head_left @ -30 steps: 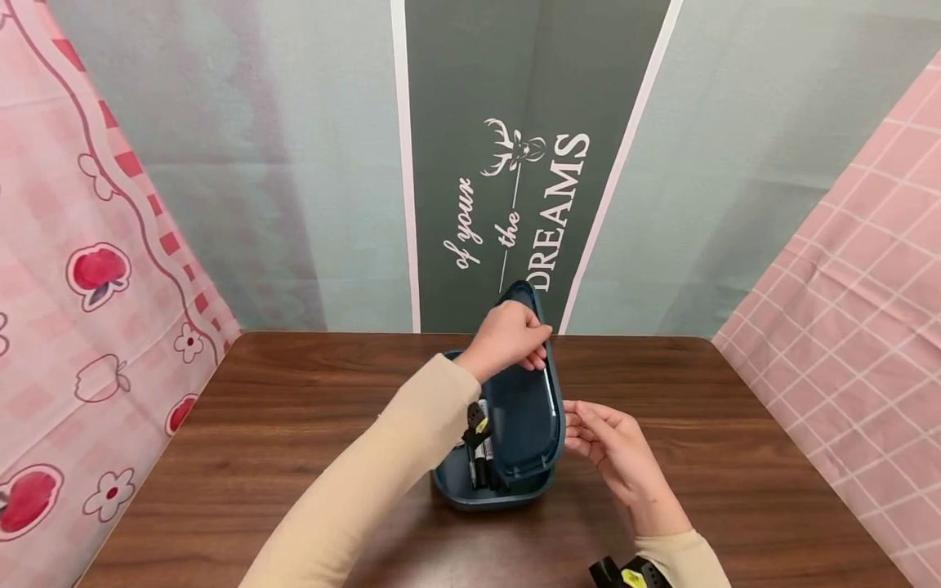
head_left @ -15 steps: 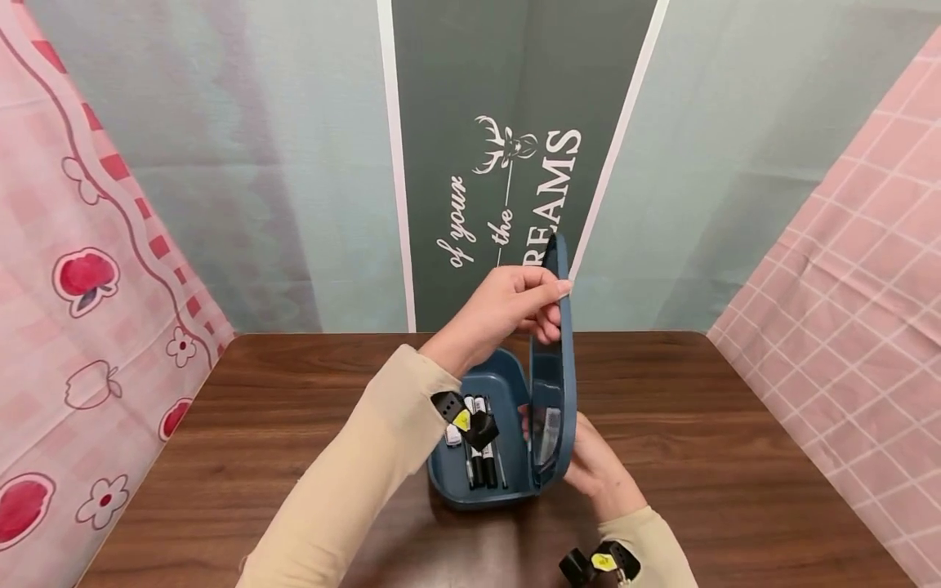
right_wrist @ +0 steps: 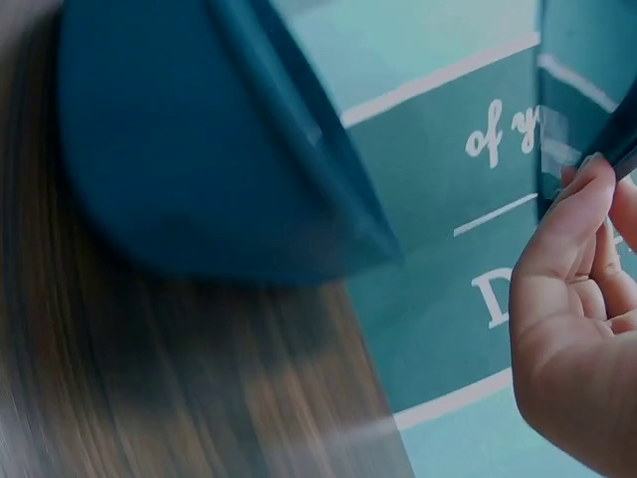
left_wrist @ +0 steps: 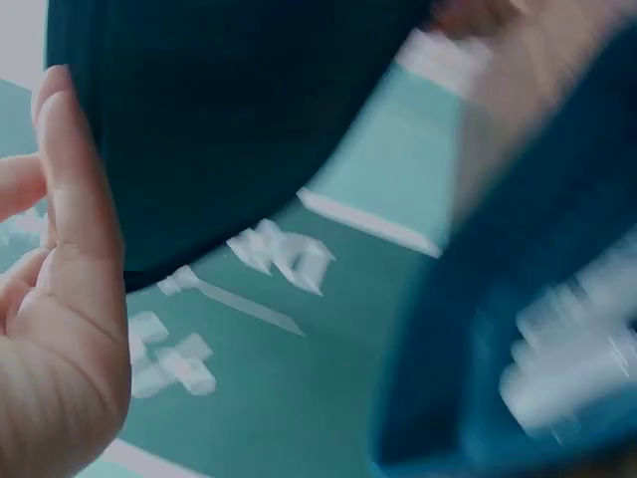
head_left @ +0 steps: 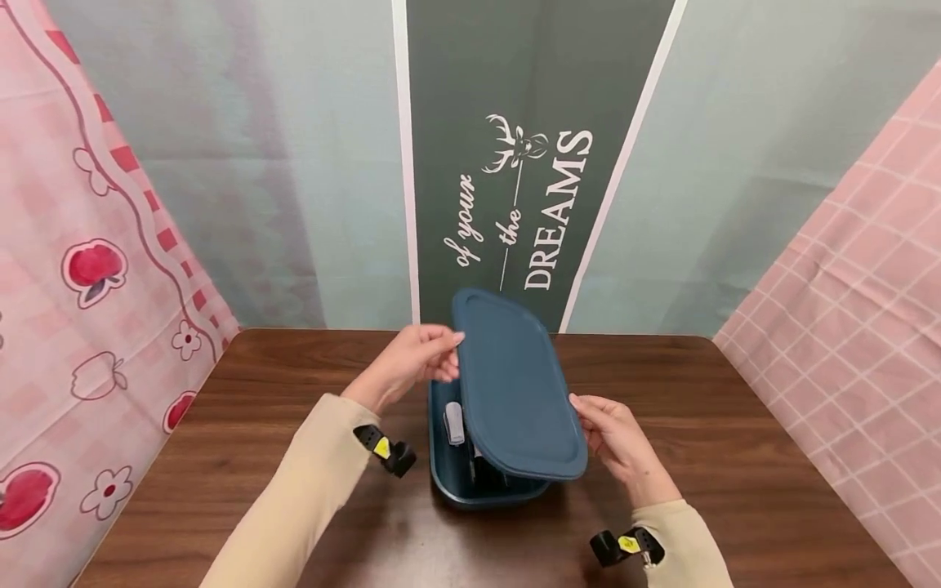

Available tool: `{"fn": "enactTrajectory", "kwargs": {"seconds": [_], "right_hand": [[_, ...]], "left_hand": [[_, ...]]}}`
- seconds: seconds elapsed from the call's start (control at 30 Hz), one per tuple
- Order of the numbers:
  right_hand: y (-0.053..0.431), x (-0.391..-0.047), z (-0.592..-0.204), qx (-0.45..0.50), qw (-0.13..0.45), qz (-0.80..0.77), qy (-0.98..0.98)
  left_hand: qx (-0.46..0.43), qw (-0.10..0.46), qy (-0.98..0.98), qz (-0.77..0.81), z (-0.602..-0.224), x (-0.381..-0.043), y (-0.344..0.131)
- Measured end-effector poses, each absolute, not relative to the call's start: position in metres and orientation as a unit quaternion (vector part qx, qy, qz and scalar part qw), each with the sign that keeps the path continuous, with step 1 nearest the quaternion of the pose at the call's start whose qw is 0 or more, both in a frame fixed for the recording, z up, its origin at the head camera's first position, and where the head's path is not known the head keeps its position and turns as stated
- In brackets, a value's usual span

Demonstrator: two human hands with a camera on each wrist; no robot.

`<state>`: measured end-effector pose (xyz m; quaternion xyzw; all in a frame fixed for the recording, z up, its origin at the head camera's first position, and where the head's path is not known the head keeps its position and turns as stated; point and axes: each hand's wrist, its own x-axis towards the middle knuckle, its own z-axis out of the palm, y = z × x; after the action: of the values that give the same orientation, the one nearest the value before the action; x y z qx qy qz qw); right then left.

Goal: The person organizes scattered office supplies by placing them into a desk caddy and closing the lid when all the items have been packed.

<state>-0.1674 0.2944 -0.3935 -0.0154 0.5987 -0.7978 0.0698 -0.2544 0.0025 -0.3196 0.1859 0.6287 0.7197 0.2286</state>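
Note:
A dark blue lid [head_left: 518, 384] hangs tilted above a matching blue box [head_left: 485, 500], covering much of its opening. My left hand [head_left: 412, 361] pinches the lid's left edge. At its right edge my right hand [head_left: 617, 441] pinches it between thumb and fingers; the right wrist view shows this right hand [right_wrist: 577, 329] on the lid's rim. Inside the box's uncovered left part lies a small pale object [head_left: 454, 423], its kind unclear. Dark pen ends [head_left: 481, 471] show below the lid; the rest of the contents is hidden. The left wrist view is blurred around the box [left_wrist: 428, 398].
The box stands on a brown wooden table [head_left: 309, 392], near its back. A grey-green printed cloth [head_left: 478, 98] hangs behind. Pink cloths hang at the left [head_left: 95, 343] and right [head_left: 853, 343]. Black cameras sit on both wrists.
The lid has gone from tilted, then upright at the box's right side, to lying slanted over the box, outer face up. My left hand has moved left and down; the right now grips the right edge.

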Motion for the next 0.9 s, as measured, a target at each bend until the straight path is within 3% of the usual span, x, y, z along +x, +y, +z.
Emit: {"fn": "enactTrajectory", "kwargs": {"seconds": [0.4, 0.9], "right_hand": [[0.281, -0.182, -0.410, 0.073, 0.018, -0.586, 0.806], [0.265, -0.176, -0.407, 0.037, -0.022, -0.396, 0.917]], "left_hand": [[0.110, 0.294, 0.697, 0.645, -0.410, -0.262, -0.030], [0.095, 0.258, 0.757, 0.592, -0.418, -0.256, -0.028]]}}
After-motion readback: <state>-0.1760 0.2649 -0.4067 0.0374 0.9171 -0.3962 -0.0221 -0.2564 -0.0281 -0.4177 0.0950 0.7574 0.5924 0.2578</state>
